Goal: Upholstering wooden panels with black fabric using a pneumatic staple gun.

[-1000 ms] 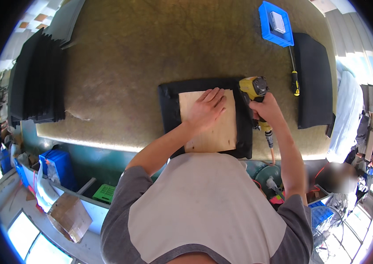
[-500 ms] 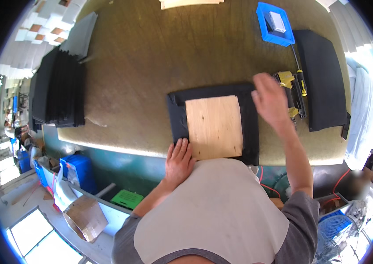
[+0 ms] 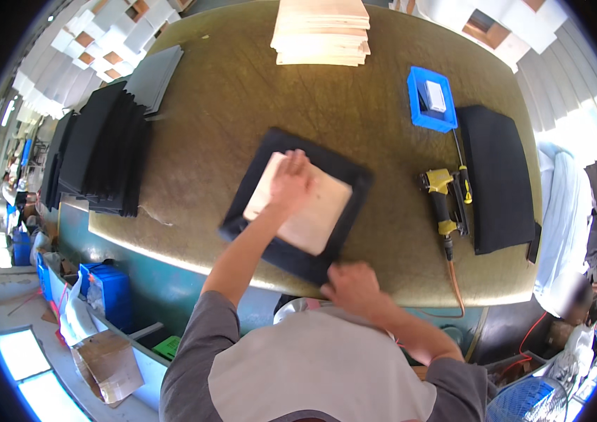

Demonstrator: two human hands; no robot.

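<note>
A light wooden panel [image 3: 323,204] lies on a larger black fabric piece [image 3: 281,139], both turned at an angle near the table's front edge. My left hand [image 3: 293,184] is laid on the panel's upper part with its fingers stretched out. Close to my body, my right hand [image 3: 354,287] has curled fingers closed at the fabric's near right corner; motion blurs it slightly. To the right, a yellow and black staple gun [image 3: 442,200] lies on the table, touched by neither hand.
The brown table [image 3: 221,91] bears a stack of wooden panels [image 3: 321,32] at the far side. Stacked black pieces [image 3: 101,155] stand left. A blue bin [image 3: 418,105], a screwdriver [image 3: 464,184] and a black padded panel [image 3: 499,183] are right. An air hose [image 3: 455,285] runs off the front edge.
The panel and fabric have turned from square to slanted. My left hand has moved from the fabric's near left edge onto the panel. My right hand has come from beside the staple gun to the near corner.
</note>
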